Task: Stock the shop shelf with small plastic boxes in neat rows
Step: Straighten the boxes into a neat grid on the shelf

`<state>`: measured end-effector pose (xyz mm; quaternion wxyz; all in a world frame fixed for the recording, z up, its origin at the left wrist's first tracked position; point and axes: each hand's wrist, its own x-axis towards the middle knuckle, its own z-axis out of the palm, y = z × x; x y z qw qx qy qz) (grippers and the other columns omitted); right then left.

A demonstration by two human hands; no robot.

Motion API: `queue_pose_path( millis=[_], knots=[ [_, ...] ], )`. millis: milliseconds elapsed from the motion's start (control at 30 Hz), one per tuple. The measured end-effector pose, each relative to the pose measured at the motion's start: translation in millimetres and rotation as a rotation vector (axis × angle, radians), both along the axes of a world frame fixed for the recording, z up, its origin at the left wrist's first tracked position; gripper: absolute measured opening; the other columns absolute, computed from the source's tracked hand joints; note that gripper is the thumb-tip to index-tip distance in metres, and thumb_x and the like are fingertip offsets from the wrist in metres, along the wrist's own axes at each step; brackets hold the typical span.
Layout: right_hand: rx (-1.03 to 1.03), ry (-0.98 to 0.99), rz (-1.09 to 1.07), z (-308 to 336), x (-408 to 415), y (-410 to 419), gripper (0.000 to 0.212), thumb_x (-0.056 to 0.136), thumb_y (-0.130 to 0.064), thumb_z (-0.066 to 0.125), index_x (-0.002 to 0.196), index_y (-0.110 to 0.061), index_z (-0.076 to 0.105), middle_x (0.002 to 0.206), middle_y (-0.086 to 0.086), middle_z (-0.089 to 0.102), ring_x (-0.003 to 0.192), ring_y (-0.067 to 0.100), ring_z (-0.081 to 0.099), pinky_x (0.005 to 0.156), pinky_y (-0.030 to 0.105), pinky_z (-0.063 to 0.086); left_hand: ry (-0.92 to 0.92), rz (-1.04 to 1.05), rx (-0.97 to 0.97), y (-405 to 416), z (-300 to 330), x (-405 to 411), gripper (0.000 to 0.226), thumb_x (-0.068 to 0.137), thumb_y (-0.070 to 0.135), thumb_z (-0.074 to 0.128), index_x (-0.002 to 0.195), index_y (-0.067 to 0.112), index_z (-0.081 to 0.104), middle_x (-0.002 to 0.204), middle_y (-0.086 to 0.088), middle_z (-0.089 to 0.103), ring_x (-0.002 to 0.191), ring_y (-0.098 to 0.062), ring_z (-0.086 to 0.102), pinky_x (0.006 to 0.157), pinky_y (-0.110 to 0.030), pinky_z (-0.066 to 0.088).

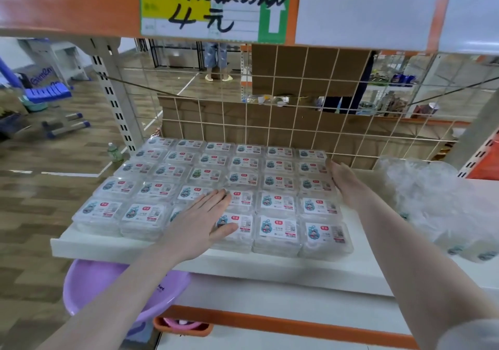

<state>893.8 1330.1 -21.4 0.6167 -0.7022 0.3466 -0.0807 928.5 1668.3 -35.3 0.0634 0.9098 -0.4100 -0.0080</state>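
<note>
Several small clear plastic boxes [278, 228] with white and blue labels fill the white shelf [243, 264] in neat rows, stacked a few high. My left hand [199, 221] lies flat, fingers straight, on top of the boxes in the front rows near the middle. My right hand [347, 183] stands on edge with straight fingers against the right side of the block of boxes, towards the back rows. Neither hand grips a box.
A wire grid [270, 122] backs the shelf, with cardboard behind it. A clear plastic bag [432, 201] holding more boxes lies on the shelf at right. A purple basin [108, 287] sits below left. An orange shelf edge with a price sign [213, 6] hangs overhead.
</note>
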Motion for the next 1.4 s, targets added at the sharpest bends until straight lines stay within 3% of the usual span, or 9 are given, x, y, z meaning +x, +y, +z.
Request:
queue_pose_path(
  millis=[133,267,533,633,767,933,1033,1167,1400],
  knots=[
    [-0.033,0.028,-0.013,2.1,8.8,-5.2,0.037,0.096,-0.037,0.043,0.098,-0.007,0.064,0.099,0.014,0.069,0.094,0.031,0.065,0.096,0.047,0.047,-0.01,0.0,-0.017,-1.0,1.8,-1.3,0.093,0.072,0.074,-0.005,0.151,0.026,0.001,0.152,0.015,-0.013,0.143,-0.002,-0.009,0.107,-0.013,-0.017],
    [-0.044,0.081,-0.037,2.2,14.1,-0.4,0.037,0.098,-0.037,0.042,0.103,-0.007,0.061,0.087,0.009,0.068,0.073,0.024,0.066,0.062,0.033,0.05,-0.002,0.0,-0.013,-0.6,3.5,-2.1,0.092,0.073,0.073,-0.002,0.151,0.025,0.002,0.158,0.01,-0.006,0.144,-0.003,-0.008,0.103,-0.01,-0.02],
    [-0.127,0.121,0.008,1.8,16.9,2.2,0.041,0.099,-0.039,0.035,0.113,-0.007,0.057,0.094,0.01,0.066,0.071,0.022,0.061,0.055,0.028,0.042,0.006,-0.012,-0.001,-0.1,3.2,-2.3,0.092,0.073,0.074,0.001,0.151,0.025,0.002,0.158,0.008,-0.004,0.144,-0.004,-0.006,0.108,-0.013,-0.015],
    [-0.177,0.122,-0.023,1.5,16.8,1.2,0.046,0.098,-0.043,0.036,0.119,-0.006,0.053,0.103,0.011,0.064,0.082,0.025,0.062,0.069,0.034,0.048,0.075,0.004,-0.041,3.3,7.4,-1.5,0.084,0.079,0.069,0.01,0.151,0.026,0.005,0.158,0.01,-0.002,0.144,-0.003,-0.004,0.109,-0.015,-0.008],
    [-0.566,0.134,0.008,-3.7,9.0,9.8,0.05,0.1,-0.042,0.027,0.129,-0.006,0.044,0.129,0.016,0.052,0.115,0.032,0.05,0.097,0.045,0.04,0.028,0.103,-0.125,20.2,17.2,10.2,0.088,0.077,0.069,0.005,0.15,0.022,0.016,0.157,0.004,0.009,0.145,-0.011,0.007,0.113,-0.024,0.002],
    [-0.928,0.249,0.218,-3.8,6.3,35.7,0.05,0.101,-0.034,0.022,0.142,-0.007,0.029,0.149,0.016,0.032,0.132,0.035,0.035,0.105,0.049,0.035,-0.046,0.324,-0.144,60.1,19.9,54.0,0.067,0.095,0.051,0.022,0.147,0.009,0.028,0.155,-0.012,0.021,0.144,-0.023,0.016,0.116,-0.034,0.013],
    [-0.962,0.315,0.286,-3.0,11.9,56.1,0.05,0.101,-0.033,0.022,0.143,-0.006,0.026,0.15,0.016,0.028,0.136,0.034,0.028,0.11,0.046,0.028,-0.008,0.442,-0.082,79.0,22.2,77.4,0.065,0.096,0.049,0.016,0.143,0.008,0.035,0.154,-0.016,0.021,0.143,-0.029,0.017,0.115,-0.04,0.015],
    [-0.985,0.347,0.34,-4.5,17.8,81.6,0.051,0.101,-0.032,0.018,0.149,-0.014,0.014,0.157,0.007,0.013,0.144,0.028,0.011,0.114,0.044,0.015,0.045,0.621,-0.177,97.5,25.2,97.2,0.06,0.096,0.046,0.031,0.137,0.004,0.038,0.144,-0.024,0.034,0.135,-0.034,0.029,0.112,-0.045,0.023],
    [-0.982,0.359,0.333,-7.4,28.2,109.0,0.056,0.1,-0.04,0.021,0.149,-0.014,0.014,0.157,0.004,0.011,0.144,0.023,0.008,0.116,0.042,0.012,0.139,0.769,-0.136,111.0,20.7,109.7,0.07,0.089,0.062,0.032,0.128,0.004,0.041,0.129,-0.023,0.045,0.118,-0.04,0.044,0.092,-0.043,0.037]
  ],
)
